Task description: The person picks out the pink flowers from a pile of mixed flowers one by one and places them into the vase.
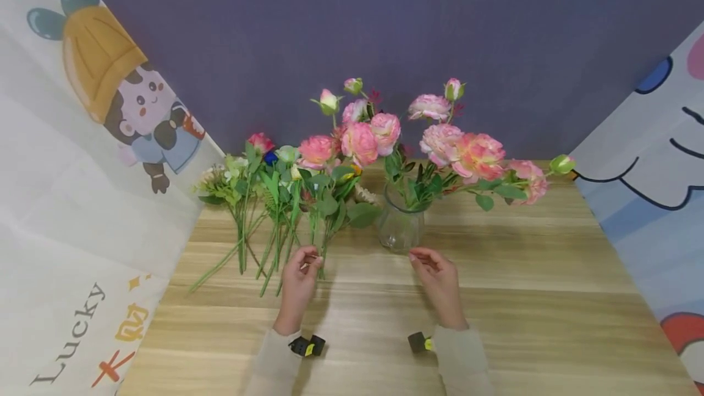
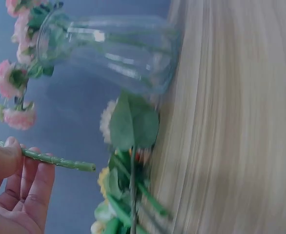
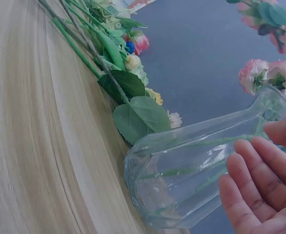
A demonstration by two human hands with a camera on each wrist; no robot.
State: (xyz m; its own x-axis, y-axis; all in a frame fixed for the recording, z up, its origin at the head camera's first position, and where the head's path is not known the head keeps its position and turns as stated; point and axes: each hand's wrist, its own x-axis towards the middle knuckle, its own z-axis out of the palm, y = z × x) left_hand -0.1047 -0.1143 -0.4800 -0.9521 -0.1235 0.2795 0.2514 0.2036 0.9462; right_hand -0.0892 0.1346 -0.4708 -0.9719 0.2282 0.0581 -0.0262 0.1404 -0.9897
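My left hand pinches a green flower stem between thumb and fingers, its cut end pointing out past the fingertips in the left wrist view. Which bloom tops this stem is hard to tell among the overlapping flowers. The clear glass vase stands upright on the table, several green stems inside it and pink peonies leaning out above its mouth. Just in front of the vase, to the right, my right hand hovers with loosely bent fingers and nothing in its grasp.
Left of the vase, loose stems with leaves and mixed blooms lie on the wooden table. A dark blue-grey panel rises behind. Printed cloths flank both sides, the left one with a cartoon figure.
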